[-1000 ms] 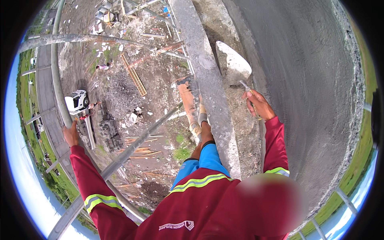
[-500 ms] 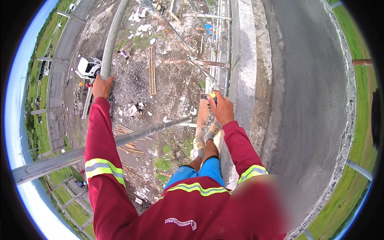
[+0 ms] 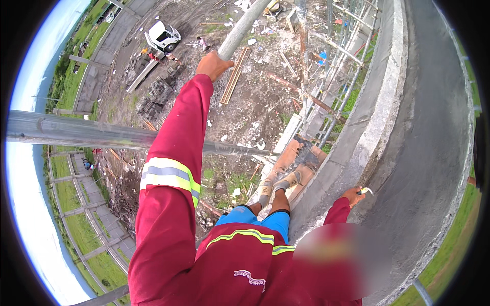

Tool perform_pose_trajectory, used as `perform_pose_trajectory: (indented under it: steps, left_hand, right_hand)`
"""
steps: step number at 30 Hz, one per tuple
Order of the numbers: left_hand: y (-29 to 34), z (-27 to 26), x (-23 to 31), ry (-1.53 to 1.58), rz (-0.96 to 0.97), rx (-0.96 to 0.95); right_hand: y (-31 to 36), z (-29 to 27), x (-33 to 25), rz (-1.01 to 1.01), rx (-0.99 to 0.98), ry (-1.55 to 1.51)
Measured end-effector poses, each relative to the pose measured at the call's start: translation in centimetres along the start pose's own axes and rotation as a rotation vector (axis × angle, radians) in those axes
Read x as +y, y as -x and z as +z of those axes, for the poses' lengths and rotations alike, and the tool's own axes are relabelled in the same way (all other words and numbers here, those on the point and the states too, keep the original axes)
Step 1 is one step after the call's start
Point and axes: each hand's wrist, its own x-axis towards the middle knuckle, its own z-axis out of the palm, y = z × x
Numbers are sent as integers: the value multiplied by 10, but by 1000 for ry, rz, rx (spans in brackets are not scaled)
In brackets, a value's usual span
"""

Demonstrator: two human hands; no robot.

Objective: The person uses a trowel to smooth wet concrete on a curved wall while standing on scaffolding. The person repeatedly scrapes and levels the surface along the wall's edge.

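Note:
My left hand (image 3: pixel 215 66) is wrapped around the end of a grey metal scaffold pipe (image 3: pixel 242 30), arm stretched forward. Over the rough inner edge of the concrete wall (image 3: pixel 380 122), my right hand (image 3: pixel 352 196) is closed on a small dark tool with a pale, yellowish curved end (image 3: pixel 365 191). Its kind is too small to make out, and whether the hand touches the concrete I cannot tell. To the right of that edge spreads a smooth grey concrete surface (image 3: pixel 434 132). Below me, my shod feet stand on a brown plank platform (image 3: pixel 310 176) against the wall.
A second metal pipe (image 3: pixel 76 127) crosses at the left, passing behind my left arm. Scaffolding tubes (image 3: pixel 352 94) rise beside the wall ahead. Far below lies rubble-strewn ground with a white truck (image 3: pixel 162 36), a long wooden form (image 3: pixel 236 76) and stacked blocks (image 3: pixel 155 97).
My right hand has moved from over the platform to the right, over the wall edge, with the small tool. My left hand still grips the pipe. The view has turned.

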Motion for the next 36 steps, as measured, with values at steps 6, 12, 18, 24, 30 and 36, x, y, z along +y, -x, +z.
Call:
perform_pose_trajectory:
  steps: [6,12,18,24,30,36]
  left_hand:
    - [17,-9,13,99,-118,-9]
    - [21,-17,15,133,-119,14]
    - [22,-15,15,147,-161,6]
    - [18,-6,12,192,-140,24]
    - [14,11,7,233,-157,153]
    - [7,23,8,267,-185,149]
  right_hand:
    - [-10,1,-8,-63,-19,-116]
    - [-24,14,-2,-53,-62,-11]
    - [-37,20,3,-59,-51,49]
    - [-29,15,-6,-89,59,136]
    - [-17,6,-16,-208,-72,138]
    - [-33,18,-15,14,-136,168]
